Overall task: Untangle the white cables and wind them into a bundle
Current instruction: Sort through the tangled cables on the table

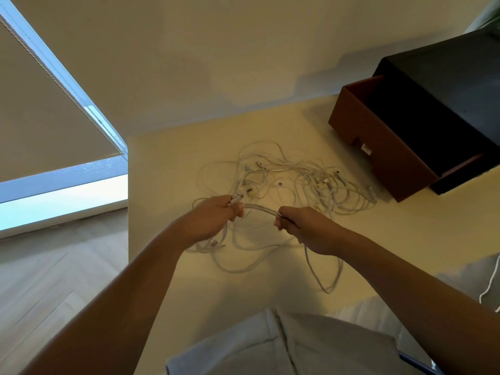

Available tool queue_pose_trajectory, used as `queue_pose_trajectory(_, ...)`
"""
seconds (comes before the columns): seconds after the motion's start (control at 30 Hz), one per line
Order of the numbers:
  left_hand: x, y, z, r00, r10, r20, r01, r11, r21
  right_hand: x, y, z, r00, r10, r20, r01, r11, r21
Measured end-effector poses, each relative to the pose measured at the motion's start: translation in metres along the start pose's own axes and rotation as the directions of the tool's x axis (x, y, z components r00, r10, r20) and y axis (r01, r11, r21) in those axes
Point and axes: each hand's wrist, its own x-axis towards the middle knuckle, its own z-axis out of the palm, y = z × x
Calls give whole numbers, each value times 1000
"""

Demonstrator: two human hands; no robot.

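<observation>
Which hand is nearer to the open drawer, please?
Right. The right hand grips the cable in front and to the left of the drawer; the left hand grips the same cable farther left.

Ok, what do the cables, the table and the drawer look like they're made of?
The cables: white, smooth plastic or rubber sheathing, judging by limp loops. The table: cream, matte, even surface, possibly laminate or paint; unclear. The drawer: reddish-brown, matte flat panels with sharp edges, maybe board or cardboard; hard to tell.
</observation>
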Motion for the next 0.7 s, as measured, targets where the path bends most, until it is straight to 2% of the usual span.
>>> queue_pose_trajectory(0.1,5,-3,-10,991,-59,-119,46,993,-111,-7,17,-3,999,36,37,-28,981,-193)
queue_pose_trajectory(0.2,12,-6,-24,941,-163,-298,90,966,-244,-15,40,-6,995,97,10,-86,922,-379)
queue_pose_trajectory(0.27,14,-8,-34,894,-184,-409,40,942,-335,-21,53,-11,988,154,10,-136,898,-419)
queue_pose_trajectory(0.33,13,-10,-42,870,-160,-467,-10,940,-342,-26,61,-18,981,195,2,-176,892,-416)
queue_pose_trajectory(0.5,13,-8,-45,906,-112,-408,-6,961,-277,-30,53,-37,984,151,-97,-176,918,-356)
queue_pose_trajectory(0.57,12,-7,-44,915,-96,-393,4,973,-229,-34,45,-43,974,191,-118,-218,929,-298)
queue_pose_trajectory(0.63,12,-6,-43,923,-80,-377,2,979,-203,-36,40,-48,962,251,-102,-269,932,-242)
queue_pose_trajectory(0.7,11,-6,-41,930,-72,-359,3,982,-189,-36,39,-51,957,287,-38,-286,917,-280)
